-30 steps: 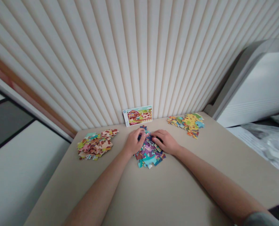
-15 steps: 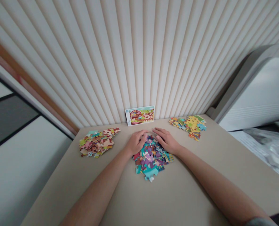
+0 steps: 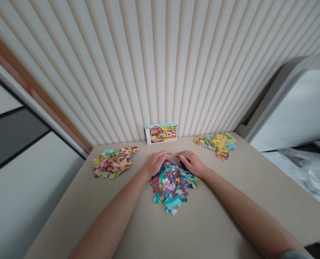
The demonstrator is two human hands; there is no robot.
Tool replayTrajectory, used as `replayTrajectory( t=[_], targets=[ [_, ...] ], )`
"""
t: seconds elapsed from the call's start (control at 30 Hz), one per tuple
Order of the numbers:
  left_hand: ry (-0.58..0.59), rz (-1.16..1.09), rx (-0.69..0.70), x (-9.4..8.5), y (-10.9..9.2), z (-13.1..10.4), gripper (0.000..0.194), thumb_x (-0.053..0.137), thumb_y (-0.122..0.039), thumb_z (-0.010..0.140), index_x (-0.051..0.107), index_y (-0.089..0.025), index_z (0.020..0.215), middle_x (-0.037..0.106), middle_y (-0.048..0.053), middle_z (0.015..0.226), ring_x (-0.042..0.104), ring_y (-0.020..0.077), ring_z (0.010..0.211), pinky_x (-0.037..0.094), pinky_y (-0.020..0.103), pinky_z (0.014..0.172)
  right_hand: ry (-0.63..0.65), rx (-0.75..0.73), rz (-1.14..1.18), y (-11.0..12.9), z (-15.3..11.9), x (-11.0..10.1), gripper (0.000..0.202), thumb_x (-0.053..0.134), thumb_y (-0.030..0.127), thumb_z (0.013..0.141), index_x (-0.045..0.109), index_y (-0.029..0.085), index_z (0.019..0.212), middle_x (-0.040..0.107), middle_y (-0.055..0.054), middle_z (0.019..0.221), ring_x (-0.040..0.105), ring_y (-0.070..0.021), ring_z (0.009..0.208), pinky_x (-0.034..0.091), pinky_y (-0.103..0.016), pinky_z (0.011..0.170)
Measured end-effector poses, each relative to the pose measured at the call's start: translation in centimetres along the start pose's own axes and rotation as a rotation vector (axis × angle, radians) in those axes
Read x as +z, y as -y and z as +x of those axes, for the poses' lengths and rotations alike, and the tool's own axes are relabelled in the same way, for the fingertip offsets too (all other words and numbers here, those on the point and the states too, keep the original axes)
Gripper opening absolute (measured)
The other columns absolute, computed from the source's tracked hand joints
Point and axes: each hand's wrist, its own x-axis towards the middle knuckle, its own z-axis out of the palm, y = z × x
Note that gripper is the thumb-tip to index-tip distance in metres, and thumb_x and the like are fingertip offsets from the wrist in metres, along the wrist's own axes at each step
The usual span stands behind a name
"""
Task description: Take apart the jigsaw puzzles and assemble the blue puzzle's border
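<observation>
Middle pile of puzzle pieces (image 3: 171, 187) is lying on the beige surface (image 3: 203, 223), straight ahead of the person, heaped and overlapping; teal, purple and navy are dominating, with bits of red and brown. One pale teal piece is jutting out at the near end.

Left hand (image 3: 155, 163) is curving round the far left side of this heap, palm down. Its grip is staying loose, fingers bent and spread off the thumb, closing on no piece that shows. Right hand (image 3: 192, 162) is mirroring it at the far right side; grip likewise loosely curved and part-wide. Fingertips of the two hands are almost meeting beyond the heap, a narrow gap showing between them. Undersides are hidden; cannot tell which pieces the fingers are touching.

Left pile (image 3: 113, 163), pink, cream and brown with some green, is sitting well apart from the left hand. Right pile (image 3: 217, 144), mostly yellow with blue and orange, is lying toward the far right corner.

Picture card (image 3: 162, 133), showing a red barn, is standing beyond the hands, beside the ribbed wall (image 3: 160, 64). Clear plastic (image 3: 318, 169) is lying off to the right.
</observation>
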Motion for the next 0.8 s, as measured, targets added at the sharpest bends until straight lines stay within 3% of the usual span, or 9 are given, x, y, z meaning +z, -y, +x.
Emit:
replayTrajectory(
  t=[0.1, 0.3, 0.4, 0.5, 0.57, 0.63, 0.8],
  targets=[
    [-0.055, -0.115, -0.028, -0.2, 0.5, 0.1, 0.054, 0.034, -0.054, 0.103, 0.067, -0.016, 0.119, 0.076, 0.010, 0.105, 0.070, 0.0252, 0.103, 0.050, 0.042, 0.101, 0.005, 0.036, -0.016, -0.5, 0.1, 0.3, 0.057, 0.026, 0.054, 0.105, 0.072, 0.022, 0.116, 0.075, -0.009, 0.106, 0.068, -0.0232, 0.099, 0.051, -0.040, 0.094],
    [-0.001, -0.228, -0.053, -0.6, 0.5, -0.1, 0.047, 0.049, -0.053, 0.098, 0.067, -0.014, 0.118, 0.073, 0.013, 0.115, 0.067, 0.0268, 0.111, 0.051, 0.043, 0.101, 0.026, 0.098, -0.008, -0.8, 0.2, 0.2, 0.059, 0.027, 0.058, 0.104, 0.073, 0.022, 0.114, 0.076, -0.009, 0.107, 0.069, -0.0241, 0.102, 0.050, -0.040, 0.097],
    [0.107, -0.024, -0.022, -0.2, -0.5, -0.9, 0.048, 0.046, -0.052, 0.099, 0.062, -0.020, 0.131, 0.066, 0.010, 0.132, 0.060, 0.0261, 0.125, 0.046, 0.043, 0.109, 0.034, 0.170, 0.078, -0.3, -0.5, 0.1, 0.063, 0.019, 0.054, 0.106, 0.069, 0.021, 0.124, 0.074, -0.009, 0.115, 0.068, -0.0235, 0.108, 0.050, -0.042, 0.099],
    [0.207, 0.296, 0.053, 1.0, -1.8, -2.8, 0.058, 0.050, -0.054, 0.097, 0.049, -0.024, 0.146, 0.049, 0.010, 0.152, 0.043, 0.0293, 0.141, 0.033, 0.049, 0.119, 0.059, 0.124, 0.008, 1.2, -1.9, 1.0, 0.054, 0.028, 0.053, 0.105, 0.061, 0.024, 0.136, 0.067, -0.010, 0.132, 0.059, -0.0246, 0.125, 0.041, -0.048, 0.110],
    [0.167, 0.489, 0.072, 1.9, -2.6, -4.6, 0.064, 0.057, -0.058, 0.091, 0.050, -0.023, 0.145, 0.046, 0.013, 0.153, 0.041, 0.0338, 0.142, 0.030, 0.054, 0.120, 0.060, 0.096, -0.129, 2.7, -3.0, 2.3, 0.049, 0.041, 0.053, 0.102, 0.058, 0.026, 0.139, 0.059, -0.010, 0.142, 0.050, -0.0275, 0.135, 0.032, -0.054, 0.116],
    [0.093, 0.583, 0.090, 2.8, -3.2, -6.2, 0.056, 0.057, -0.055, 0.092, 0.058, -0.022, 0.137, 0.049, 0.014, 0.149, 0.045, 0.0335, 0.139, 0.032, 0.053, 0.119, 0.023, 0.136, -0.220, 4.1, -4.1, 3.8, 0.044, 0.042, 0.049, 0.102, 0.061, 0.028, 0.135, 0.058, -0.011, 0.143, 0.048, -0.0289, 0.137, 0.030, -0.059, 0.115],
    [0.034, 0.563, 0.123, 3.3, -3.7, -7.9, 0.048, 0.059, -0.044, 0.091, 0.060, -0.021, 0.134, 0.054, 0.013, 0.145, 0.051, 0.0295, 0.133, 0.040, 0.045, 0.115, -0.023, 0.137, -0.301, 6.2, -5.1, 4.9, 0.035, 0.046, 0.043, 0.101, 0.065, 0.028, 0.127, 0.064, -0.011, 0.134, 0.055, -0.0293, 0.129, 0.036, -0.058, 0.110]
  ],
)
